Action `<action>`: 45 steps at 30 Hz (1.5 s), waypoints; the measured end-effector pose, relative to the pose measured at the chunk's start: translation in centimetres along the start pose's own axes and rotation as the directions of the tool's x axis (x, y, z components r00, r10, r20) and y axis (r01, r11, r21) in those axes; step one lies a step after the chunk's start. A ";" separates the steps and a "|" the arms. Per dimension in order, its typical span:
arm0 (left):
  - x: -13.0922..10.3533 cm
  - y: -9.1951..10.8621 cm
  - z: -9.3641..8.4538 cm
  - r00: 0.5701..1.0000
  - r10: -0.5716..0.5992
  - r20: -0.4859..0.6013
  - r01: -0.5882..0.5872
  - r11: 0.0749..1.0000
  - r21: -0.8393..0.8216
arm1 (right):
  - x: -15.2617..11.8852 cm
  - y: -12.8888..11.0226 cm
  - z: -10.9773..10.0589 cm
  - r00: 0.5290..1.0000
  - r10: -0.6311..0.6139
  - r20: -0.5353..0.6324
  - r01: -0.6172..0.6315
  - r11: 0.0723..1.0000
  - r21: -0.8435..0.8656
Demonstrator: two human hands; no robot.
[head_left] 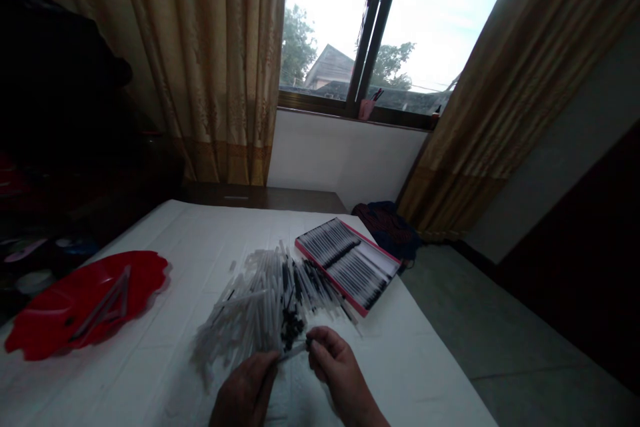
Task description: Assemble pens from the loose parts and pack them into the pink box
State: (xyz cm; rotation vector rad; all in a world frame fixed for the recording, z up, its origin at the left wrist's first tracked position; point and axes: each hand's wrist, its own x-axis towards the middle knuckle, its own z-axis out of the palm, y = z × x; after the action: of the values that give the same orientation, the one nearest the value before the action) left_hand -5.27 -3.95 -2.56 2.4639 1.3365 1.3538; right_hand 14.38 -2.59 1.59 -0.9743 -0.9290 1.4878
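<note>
My left hand [246, 389] is closed on one end of a translucent pen barrel [293, 351]. At the barrel's other end, my right hand [336, 365] pinches a small black pen part [309, 343]; whether it is a cap or a plug I cannot tell. Just beyond my hands lies a loose pile of translucent pen barrels [250, 300]. A cluster of small black pieces [291, 325] sits at the pile's near right side. Thin dark-tipped rods [320, 287] spread to the right, next to an open pink-edged box [363, 310] with rows of pens in it.
A red scalloped plate [147, 267] with a few clear tubes stands at the left of the white-covered table [190, 233]. The table's right edge drops to a tiled floor [460, 307]. Dark cloth [387, 223] lies beyond the far right corner. A pink cup [367, 109] stands on the windowsill.
</note>
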 end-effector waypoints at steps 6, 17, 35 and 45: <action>0.2 0.3 -0.1 1.000 -0.003 -0.021 0.003 1.000 0.003 | -0.4 -1.9 0.8 0.996 -0.083 -0.019 0.077 0.974 -0.213; 0.6 0.2 -0.6 1.000 0.031 -0.001 -0.031 0.999 0.023 | -0.6 -3.3 -0.4 0.912 -0.324 0.250 0.404 0.608 -0.683; 0.9 0.8 -1.0 0.998 0.049 0.037 -0.050 0.998 0.030 | -0.1 -0.5 -1.4 0.960 -0.229 0.163 0.280 0.739 -0.613; 0.5 0.4 -0.5 0.998 0.052 0.035 -0.054 0.997 0.056 | -0.1 0.8 -1.8 0.977 -0.181 0.113 0.212 0.801 -0.559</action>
State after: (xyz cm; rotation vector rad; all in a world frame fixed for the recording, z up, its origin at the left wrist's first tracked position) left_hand -5.22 -4.05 -1.78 2.5649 1.3299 1.2964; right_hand 15.82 -2.75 0.16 -1.2190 -1.5218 1.0722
